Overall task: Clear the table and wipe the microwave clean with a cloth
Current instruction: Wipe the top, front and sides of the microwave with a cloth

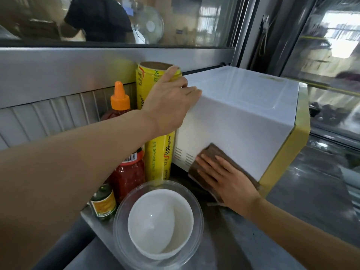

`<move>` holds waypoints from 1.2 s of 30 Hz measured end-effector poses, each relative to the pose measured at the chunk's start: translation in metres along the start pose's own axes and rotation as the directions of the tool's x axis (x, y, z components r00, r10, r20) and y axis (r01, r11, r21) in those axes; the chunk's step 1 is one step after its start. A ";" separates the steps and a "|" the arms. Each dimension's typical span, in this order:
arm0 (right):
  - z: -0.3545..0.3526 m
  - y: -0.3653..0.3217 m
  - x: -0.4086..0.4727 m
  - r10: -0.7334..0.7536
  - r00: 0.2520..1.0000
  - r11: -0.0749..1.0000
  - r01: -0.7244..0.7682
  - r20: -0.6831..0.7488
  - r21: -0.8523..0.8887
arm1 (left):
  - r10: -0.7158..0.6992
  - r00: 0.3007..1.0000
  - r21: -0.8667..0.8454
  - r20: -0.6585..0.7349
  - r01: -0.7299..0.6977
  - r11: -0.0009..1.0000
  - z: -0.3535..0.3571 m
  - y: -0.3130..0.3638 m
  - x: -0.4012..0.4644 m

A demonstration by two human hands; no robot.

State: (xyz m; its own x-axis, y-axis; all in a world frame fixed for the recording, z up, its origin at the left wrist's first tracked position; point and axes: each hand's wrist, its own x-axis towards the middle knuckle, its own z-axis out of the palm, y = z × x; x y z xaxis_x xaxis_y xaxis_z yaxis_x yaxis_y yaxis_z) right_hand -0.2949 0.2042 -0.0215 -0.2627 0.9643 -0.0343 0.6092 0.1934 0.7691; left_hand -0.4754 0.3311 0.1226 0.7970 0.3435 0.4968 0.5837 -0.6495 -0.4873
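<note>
A white microwave [239, 106] with a yellow front stands on the steel counter, its side panel facing me. My right hand [224, 178] lies flat on a brown cloth [210, 152], which it presses against the lower part of that side panel. My left hand [171, 102] rests on the microwave's top left edge, fingers spread over the corner, with the thumb against a tall yellow roll of cling wrap [153, 152] that stands upright beside the microwave.
Left of the wrap stand an orange-capped sauce bottle [118, 102], a red chili jar [128, 174] and a small green bottle [103, 205]. A white bowl [161, 225] sits inside a clear bowl [124, 240] in front. The steel counter [303, 188] runs right. A person stands behind the glass.
</note>
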 end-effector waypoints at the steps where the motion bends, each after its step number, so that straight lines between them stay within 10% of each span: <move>1: -0.004 0.006 -0.002 0.006 1.000 1.000 -0.006 -0.012 -0.009 | -0.002 1.000 0.003 0.006 0.002 1.000 -0.001 0.000 0.000; 9: -0.059 0.054 0.022 0.318 0.900 0.946 -0.321 -0.297 0.038 | 0.006 1.000 -0.044 0.028 -0.005 0.999 -0.007 -0.006 0.003; 16: -0.021 0.014 0.022 0.077 0.995 0.997 -0.077 -0.069 -0.002 | -0.010 1.000 -0.069 0.015 0.011 0.998 -0.007 -0.004 0.002; 36: -0.038 0.033 0.066 0.147 0.957 0.980 -0.176 -0.251 -0.097 | 0.048 0.998 -0.066 -0.036 -0.050 0.997 -0.010 -0.016 0.009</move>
State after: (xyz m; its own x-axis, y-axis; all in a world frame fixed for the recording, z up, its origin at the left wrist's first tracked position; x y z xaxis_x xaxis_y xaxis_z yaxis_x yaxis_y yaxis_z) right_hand -0.3210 0.2674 0.0263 -0.3496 0.9055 0.2406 0.5704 0.0020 0.8213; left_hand -0.4786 0.3374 0.1423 0.8179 0.2872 0.4985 0.5313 -0.7096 -0.4628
